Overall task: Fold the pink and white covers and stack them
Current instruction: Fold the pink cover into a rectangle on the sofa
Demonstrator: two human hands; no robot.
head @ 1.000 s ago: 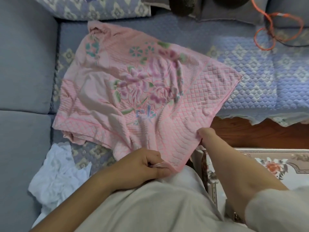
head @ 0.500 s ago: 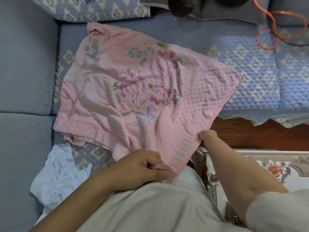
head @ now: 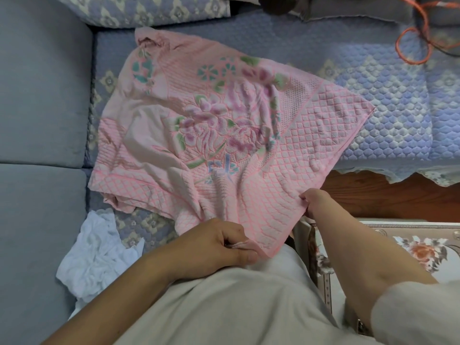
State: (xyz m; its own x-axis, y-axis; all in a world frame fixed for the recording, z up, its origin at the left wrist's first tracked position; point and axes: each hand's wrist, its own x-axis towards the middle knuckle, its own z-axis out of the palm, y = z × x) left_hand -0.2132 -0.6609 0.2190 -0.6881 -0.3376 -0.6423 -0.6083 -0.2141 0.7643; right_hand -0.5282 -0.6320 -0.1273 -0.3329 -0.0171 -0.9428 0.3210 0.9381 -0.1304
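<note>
A pink quilted cover [head: 224,125] with a floral print lies spread and wrinkled over the blue sofa seat [head: 311,43]. My left hand [head: 224,245] pinches its near corner at the bottom, just above my lap. Along the right edge of the same cover, my right hand [head: 311,199] grips the hem, fingers tucked under the cloth. A crumpled white cover [head: 99,255] lies on the seat at the lower left, apart from both hands.
Grey sofa cushions [head: 39,95] run along the left. An orange cord [head: 418,38] coils at the top right on the seat. A wooden floor strip [head: 398,195] and a floral-patterned box or table [head: 410,252] lie at the right.
My right hand has slid slightly down along the pink cover's right edge. The left hand keeps its pinch on the corner.
</note>
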